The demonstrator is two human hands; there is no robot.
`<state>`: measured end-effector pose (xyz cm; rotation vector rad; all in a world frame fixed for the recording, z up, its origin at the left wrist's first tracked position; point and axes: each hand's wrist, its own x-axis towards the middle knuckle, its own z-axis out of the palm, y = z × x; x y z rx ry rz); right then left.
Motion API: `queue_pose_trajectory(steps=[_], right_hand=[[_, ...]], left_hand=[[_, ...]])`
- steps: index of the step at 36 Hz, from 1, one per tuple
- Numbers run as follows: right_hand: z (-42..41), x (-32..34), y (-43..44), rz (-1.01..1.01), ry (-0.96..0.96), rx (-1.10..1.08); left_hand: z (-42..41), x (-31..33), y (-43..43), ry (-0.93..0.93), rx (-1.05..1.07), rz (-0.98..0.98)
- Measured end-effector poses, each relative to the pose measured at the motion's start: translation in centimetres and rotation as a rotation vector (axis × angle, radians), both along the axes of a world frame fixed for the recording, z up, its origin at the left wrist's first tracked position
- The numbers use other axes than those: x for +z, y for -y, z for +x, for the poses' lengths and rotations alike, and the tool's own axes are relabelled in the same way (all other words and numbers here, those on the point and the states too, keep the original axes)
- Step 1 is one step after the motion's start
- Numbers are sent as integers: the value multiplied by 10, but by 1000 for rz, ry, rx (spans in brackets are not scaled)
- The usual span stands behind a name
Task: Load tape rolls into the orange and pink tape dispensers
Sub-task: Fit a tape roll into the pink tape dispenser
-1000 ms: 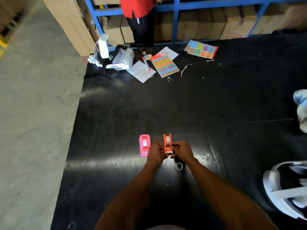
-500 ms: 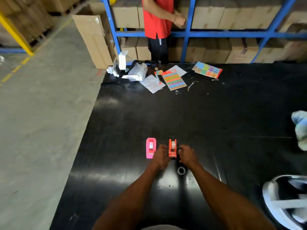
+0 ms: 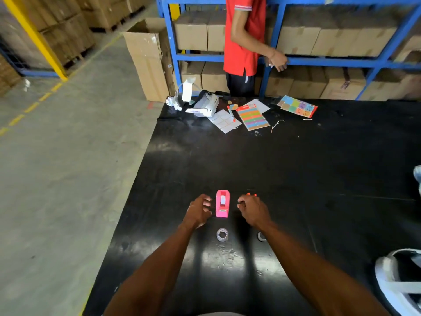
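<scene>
- The pink tape dispenser stands upright on the black table between my two hands, its cutter end toward me. A pale strip shows in its slot, so I judge a roll may already sit inside, though I cannot be sure.
- It looks like light, hard plastic: stiff enough to pinch by its flat side walls, light enough to skid on this glossy top. I would steady the sides rather than press on the cutter end.
- My left hand hangs just beside the pink body on its left, fingers loosely curled and spread, grasping nothing.
- My right hand is curled on the other side, with a clear gap to the pink one. Only an orange sliver of the orange tape dispenser peeps out beyond my knuckles; whether my fingers actually hold it I cannot tell.
- Nearer to me than my left hand lies a small tape roll, flat and ring-shaped, likely light and prone to rolling if tipped; I would take it by the outer rim.
- A second ring lies half hidden by my right forearm.
- The table's left edge runs off beyond my left hand, with floor below; ahead and to my right is open room.
- Far beyond my grip are sticker sheets and a person in a red shirt.
</scene>
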<state>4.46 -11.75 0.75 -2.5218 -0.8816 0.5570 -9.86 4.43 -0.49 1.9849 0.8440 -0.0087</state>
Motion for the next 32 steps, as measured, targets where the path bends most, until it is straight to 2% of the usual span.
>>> queue_pose_trajectory(steps=[8, 14, 22, 27, 32], right_hand=[[-3, -15, -38, -120, 47, 197], [0, -26, -59, -149, 46, 188], [5, -48, -69, -164, 1, 161], [9, -57, -72, -149, 40, 211], [11, -56, -77, -131, -16, 166]], left_hand=[[3, -17, -25, -115, -97, 16], [24, -30, -29, -176, -212, -22], [58, -52, -23, -155, -291, -5], [63, -60, -19, -113, -258, -9], [61, -64, -18, -88, -227, -14]])
